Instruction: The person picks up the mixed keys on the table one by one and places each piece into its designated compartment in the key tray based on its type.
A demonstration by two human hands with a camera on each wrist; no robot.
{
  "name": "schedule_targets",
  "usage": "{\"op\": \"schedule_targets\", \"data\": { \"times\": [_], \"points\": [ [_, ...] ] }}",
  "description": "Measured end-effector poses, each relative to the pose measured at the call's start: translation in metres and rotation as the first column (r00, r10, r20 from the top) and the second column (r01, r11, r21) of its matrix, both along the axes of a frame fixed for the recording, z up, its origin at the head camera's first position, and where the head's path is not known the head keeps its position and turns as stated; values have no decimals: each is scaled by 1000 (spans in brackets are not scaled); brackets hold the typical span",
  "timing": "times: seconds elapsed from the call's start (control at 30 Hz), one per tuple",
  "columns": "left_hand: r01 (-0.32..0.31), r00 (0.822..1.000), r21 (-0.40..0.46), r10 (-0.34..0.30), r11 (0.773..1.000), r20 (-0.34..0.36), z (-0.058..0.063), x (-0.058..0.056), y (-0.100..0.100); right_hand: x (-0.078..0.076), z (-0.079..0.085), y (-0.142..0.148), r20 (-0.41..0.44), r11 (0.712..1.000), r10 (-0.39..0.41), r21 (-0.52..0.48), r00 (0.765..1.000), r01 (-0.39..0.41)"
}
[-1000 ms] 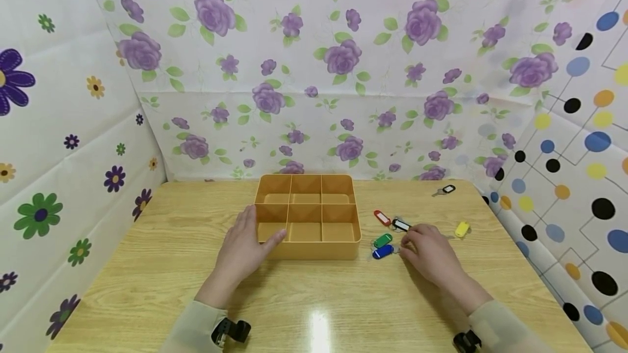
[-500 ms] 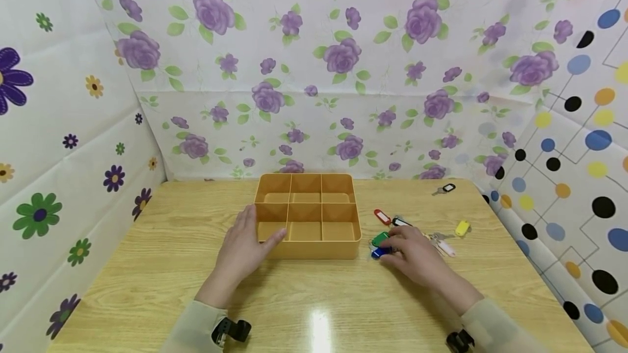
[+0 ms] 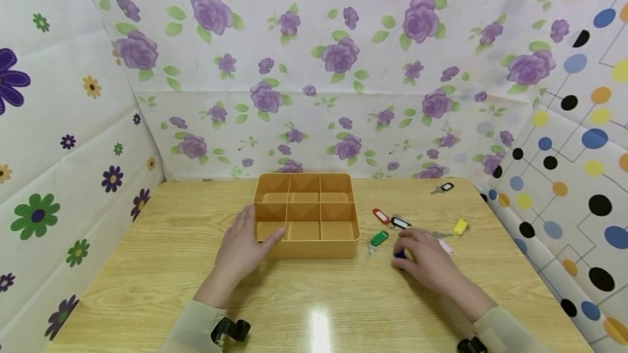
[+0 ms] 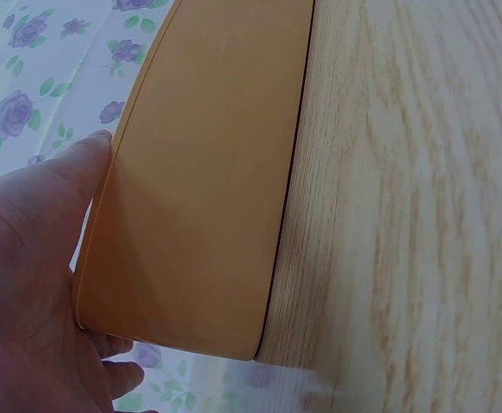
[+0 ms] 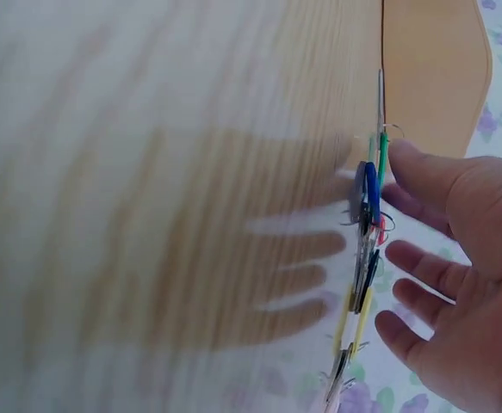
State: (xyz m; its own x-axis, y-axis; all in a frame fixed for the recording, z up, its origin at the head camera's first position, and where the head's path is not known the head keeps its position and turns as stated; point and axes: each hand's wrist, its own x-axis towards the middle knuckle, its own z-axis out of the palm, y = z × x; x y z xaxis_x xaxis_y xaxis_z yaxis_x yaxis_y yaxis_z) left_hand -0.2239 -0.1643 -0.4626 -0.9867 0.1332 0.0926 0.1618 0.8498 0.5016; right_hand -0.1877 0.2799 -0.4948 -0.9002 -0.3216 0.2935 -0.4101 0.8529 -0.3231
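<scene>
In the head view my left hand [image 3: 241, 249] rests on the left front corner of an orange six-compartment box [image 3: 308, 249]. The left wrist view shows its thumb [image 4: 87, 163] along the rim of the box's front wall [image 4: 199, 189]. On the right, my right hand [image 3: 427, 259] is low over the table with a blue key tag [image 3: 400, 255] between thumb and fingers. In the right wrist view the fingers [image 5: 418, 267] are spread, with the blue key tag [image 5: 372, 191] at the table just beyond their tips. A green key tag [image 3: 379, 238] with a key lies left of that hand.
Behind the right hand lie red [image 3: 380, 215] and black [image 3: 400, 223] key tags. A white tag [image 3: 445, 246] and a yellow tag [image 3: 461, 226] lie to its right. Another black tag [image 3: 447, 186] lies near the table's back edge. Patterned cloths [image 3: 314, 97] surround the wooden table [image 3: 275, 309].
My right hand moved left to the green and blue tags, then back right, and the blue tag shifted right, apart from the green one. The left hand stayed on the box.
</scene>
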Motion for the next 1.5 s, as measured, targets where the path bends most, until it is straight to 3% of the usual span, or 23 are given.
{"op": "schedule_targets", "data": {
  "times": [0.2, 0.47, 0.87, 1.27, 1.5],
  "points": [
    [2, 1000, 2, -2, 1000, -4, 0, 0, 0, -1, 1, 2, -19, 991, -129, 32, 991, 129],
    [4, 1000, -1, -4, 1000, 2, 1, 1, 1, 1, -3, 4, -62, 980, -191, 51, 980, 194],
    [6, 1000, -1, -6, 1000, -10, 0, 0, 0, 3, 1, 5, 48, 976, -184, 124, 982, 177],
    [9, 1000, 2, -9, 1000, -18, 2, 0, 0, 2, 10, 10, 8, 975, -170, 147, 985, 167],
    [5, 1000, 2, -5, 1000, -18, 0, 0, -1, -1, 12, 12, 38, 976, -169, 149, 985, 162]
  ]
}}
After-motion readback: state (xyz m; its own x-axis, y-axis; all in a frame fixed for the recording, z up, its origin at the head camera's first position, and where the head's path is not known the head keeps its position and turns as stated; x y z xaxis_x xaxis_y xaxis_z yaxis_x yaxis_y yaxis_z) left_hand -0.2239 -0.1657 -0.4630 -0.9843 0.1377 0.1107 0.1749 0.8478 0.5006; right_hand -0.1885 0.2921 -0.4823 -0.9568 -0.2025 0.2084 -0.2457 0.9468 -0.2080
